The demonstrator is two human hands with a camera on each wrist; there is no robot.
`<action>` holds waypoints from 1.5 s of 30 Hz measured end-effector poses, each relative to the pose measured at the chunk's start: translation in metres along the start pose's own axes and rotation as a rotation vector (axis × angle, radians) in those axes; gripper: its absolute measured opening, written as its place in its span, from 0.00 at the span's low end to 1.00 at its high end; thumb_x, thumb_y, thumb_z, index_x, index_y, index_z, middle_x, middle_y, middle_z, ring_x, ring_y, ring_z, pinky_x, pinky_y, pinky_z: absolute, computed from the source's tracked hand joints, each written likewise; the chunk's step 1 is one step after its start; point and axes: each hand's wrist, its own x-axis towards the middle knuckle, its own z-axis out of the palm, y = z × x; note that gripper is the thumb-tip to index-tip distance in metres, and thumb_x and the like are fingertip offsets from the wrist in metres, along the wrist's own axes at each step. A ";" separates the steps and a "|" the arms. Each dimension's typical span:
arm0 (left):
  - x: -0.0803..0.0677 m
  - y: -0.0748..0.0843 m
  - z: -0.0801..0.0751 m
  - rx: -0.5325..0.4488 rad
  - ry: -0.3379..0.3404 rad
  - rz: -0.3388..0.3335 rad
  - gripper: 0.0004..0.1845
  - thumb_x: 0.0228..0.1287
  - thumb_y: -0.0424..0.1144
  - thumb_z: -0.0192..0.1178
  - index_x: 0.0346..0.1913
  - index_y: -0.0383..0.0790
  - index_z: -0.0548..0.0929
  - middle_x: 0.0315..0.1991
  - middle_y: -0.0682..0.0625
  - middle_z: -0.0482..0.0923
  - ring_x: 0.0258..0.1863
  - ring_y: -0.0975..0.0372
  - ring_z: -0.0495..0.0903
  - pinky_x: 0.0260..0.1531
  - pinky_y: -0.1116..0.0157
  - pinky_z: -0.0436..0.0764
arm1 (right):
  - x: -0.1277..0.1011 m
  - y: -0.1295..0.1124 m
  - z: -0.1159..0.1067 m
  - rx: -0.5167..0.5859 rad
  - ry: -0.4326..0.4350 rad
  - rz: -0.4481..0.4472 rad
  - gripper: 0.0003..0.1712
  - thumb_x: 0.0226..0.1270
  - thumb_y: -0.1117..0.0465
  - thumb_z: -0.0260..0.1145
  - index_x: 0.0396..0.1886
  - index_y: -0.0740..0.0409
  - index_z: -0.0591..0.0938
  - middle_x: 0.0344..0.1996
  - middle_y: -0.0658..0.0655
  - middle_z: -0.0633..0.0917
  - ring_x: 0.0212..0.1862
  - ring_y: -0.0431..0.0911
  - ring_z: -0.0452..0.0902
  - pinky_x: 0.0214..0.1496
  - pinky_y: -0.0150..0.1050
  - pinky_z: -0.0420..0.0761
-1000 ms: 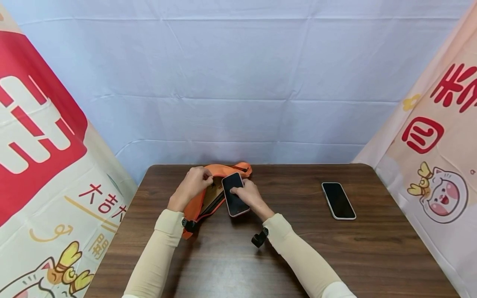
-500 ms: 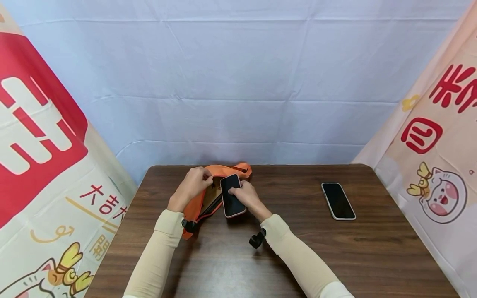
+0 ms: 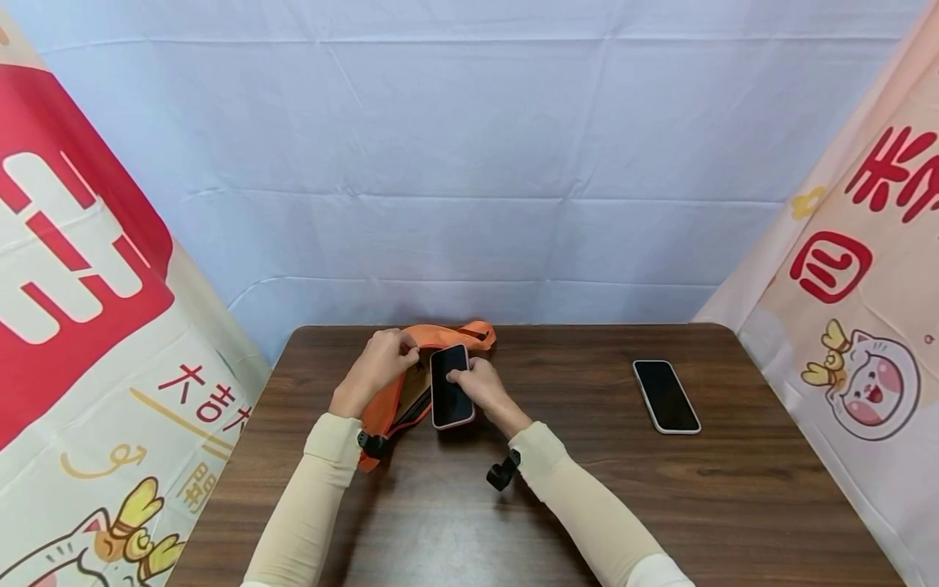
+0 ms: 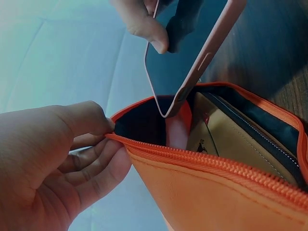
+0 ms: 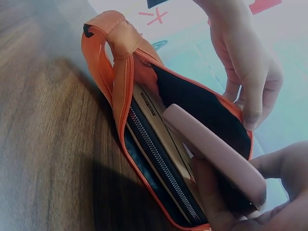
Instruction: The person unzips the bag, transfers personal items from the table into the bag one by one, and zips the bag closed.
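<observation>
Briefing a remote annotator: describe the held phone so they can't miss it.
On the brown wooden table, find the unzipped orange bag near the far edge, left of centre. At its opening, the right hand grips a dark-screened phone. Its pink case sets it apart from the pale-edged phone lying flat on the table further right.

Left banner (image 3: 95,367): red "大吉"; tan wallet (image 5: 160,131): lettering (image 5: 148,104) unreadable.

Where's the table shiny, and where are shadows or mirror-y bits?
Head view: pale glare on the table, front middle; right wrist view: dark shadow on the wood beside the orange bag; left wrist view: right thumb mirrored darkly in the held phone.
</observation>
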 end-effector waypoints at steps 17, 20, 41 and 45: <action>0.000 0.000 0.001 0.018 -0.004 0.016 0.08 0.77 0.35 0.64 0.45 0.35 0.90 0.41 0.42 0.86 0.37 0.57 0.86 0.41 0.57 0.88 | 0.002 -0.002 0.007 0.001 -0.015 0.000 0.17 0.74 0.58 0.65 0.55 0.65 0.81 0.49 0.65 0.88 0.44 0.51 0.89 0.44 0.43 0.88; 0.000 0.000 0.001 0.017 -0.005 0.015 0.08 0.77 0.35 0.64 0.46 0.33 0.90 0.42 0.42 0.86 0.38 0.56 0.86 0.42 0.56 0.88 | 0.002 -0.003 0.008 -0.003 -0.011 -0.007 0.17 0.74 0.58 0.65 0.55 0.65 0.81 0.50 0.65 0.88 0.44 0.50 0.88 0.44 0.42 0.87; 0.001 -0.002 0.002 -0.001 -0.005 0.017 0.07 0.76 0.33 0.65 0.46 0.33 0.90 0.43 0.41 0.86 0.39 0.55 0.87 0.42 0.56 0.89 | 0.005 -0.002 0.017 0.121 -0.060 0.013 0.22 0.77 0.60 0.62 0.64 0.68 0.76 0.57 0.69 0.85 0.60 0.63 0.86 0.63 0.56 0.85; 0.001 -0.001 0.002 -0.002 0.000 0.019 0.07 0.75 0.33 0.65 0.46 0.34 0.90 0.43 0.42 0.87 0.39 0.54 0.87 0.42 0.55 0.89 | 0.005 -0.002 0.020 0.147 -0.061 0.023 0.22 0.77 0.60 0.63 0.64 0.68 0.75 0.56 0.68 0.85 0.60 0.63 0.86 0.64 0.56 0.85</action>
